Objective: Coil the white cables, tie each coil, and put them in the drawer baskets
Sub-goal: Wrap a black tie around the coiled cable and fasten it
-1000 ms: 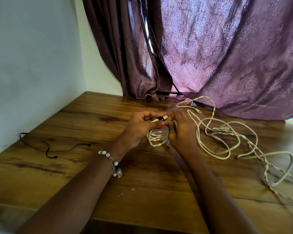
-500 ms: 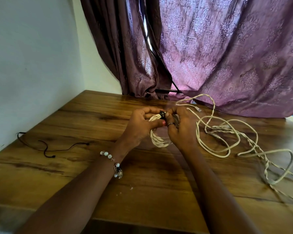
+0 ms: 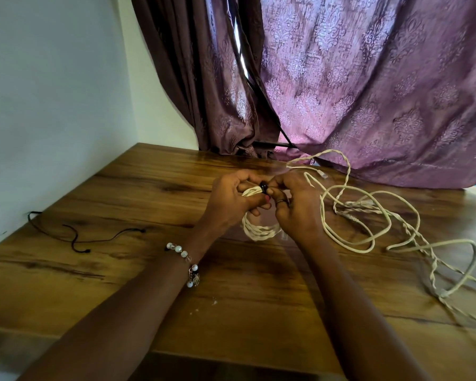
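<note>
A small coil of white twisted cable [image 3: 260, 231] hangs between my two hands above the middle of the wooden table [image 3: 138, 273]. My left hand [image 3: 230, 203] grips the coil's top. My right hand [image 3: 294, 206] pinches a black tie [image 3: 263, 187] wrapped around the top of that coil. Loose white cables [image 3: 368, 215] lie tangled on the table to the right, some twisted, some plain, trailing off toward the right edge.
A thin black cord [image 3: 77, 237] lies on the table at the left, near the white wall [image 3: 52, 105]. Purple patterned curtains [image 3: 368, 92] hang behind the table's far edge. The table's front edge runs across the bottom of the view.
The coil has been bunched tighter at its top and the black tie now sits wound around it. Both hands stayed in place over the table's middle.
</note>
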`<control>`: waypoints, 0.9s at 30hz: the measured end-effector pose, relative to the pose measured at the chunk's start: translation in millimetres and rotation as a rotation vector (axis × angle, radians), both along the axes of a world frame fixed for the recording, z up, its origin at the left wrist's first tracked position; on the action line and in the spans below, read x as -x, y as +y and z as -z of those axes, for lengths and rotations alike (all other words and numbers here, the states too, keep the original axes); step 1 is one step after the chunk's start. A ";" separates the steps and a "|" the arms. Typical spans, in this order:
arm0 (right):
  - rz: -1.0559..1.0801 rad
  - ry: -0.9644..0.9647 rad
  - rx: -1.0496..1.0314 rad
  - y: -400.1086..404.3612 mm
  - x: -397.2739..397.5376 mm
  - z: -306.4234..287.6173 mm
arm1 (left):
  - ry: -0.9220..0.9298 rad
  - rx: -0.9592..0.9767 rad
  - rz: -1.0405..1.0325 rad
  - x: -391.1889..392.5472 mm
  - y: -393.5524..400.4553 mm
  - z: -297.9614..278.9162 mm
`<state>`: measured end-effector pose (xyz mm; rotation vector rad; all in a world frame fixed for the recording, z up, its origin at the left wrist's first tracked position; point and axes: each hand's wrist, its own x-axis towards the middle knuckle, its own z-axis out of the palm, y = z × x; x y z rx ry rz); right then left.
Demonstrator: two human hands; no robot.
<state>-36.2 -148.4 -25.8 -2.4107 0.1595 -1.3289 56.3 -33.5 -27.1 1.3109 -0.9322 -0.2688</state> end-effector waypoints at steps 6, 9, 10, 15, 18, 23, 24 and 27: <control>0.058 0.000 0.094 6.3 -2.5 1.1 | -0.016 0.017 -0.008 1.7 -0.7 -0.9; 0.057 -0.007 0.098 5.3 -3.4 2.6 | 0.000 0.015 -0.006 1.4 -1.0 0.1; 0.047 -0.024 0.045 3.9 -3.6 2.8 | 0.009 0.014 0.001 0.5 -1.3 0.6; -0.014 -0.053 -0.292 -3.5 -5.2 1.4 | 0.019 -0.002 0.021 -2.2 -2.1 2.8; -0.114 -0.103 -0.537 -1.6 -5.5 -2.3 | 0.002 -0.002 0.022 -2.8 -1.5 3.3; -0.367 -0.045 -0.926 -2.0 2.3 -6.0 | -0.036 -0.025 -0.007 -6.2 -3.2 7.8; -0.373 -0.018 -0.925 -4.3 2.1 -5.0 | -0.034 -0.028 -0.014 -7.3 -3.4 8.0; -0.328 0.012 -0.866 -6.5 -0.7 -2.7 | 0.003 -0.028 -0.036 -8.8 -3.7 7.3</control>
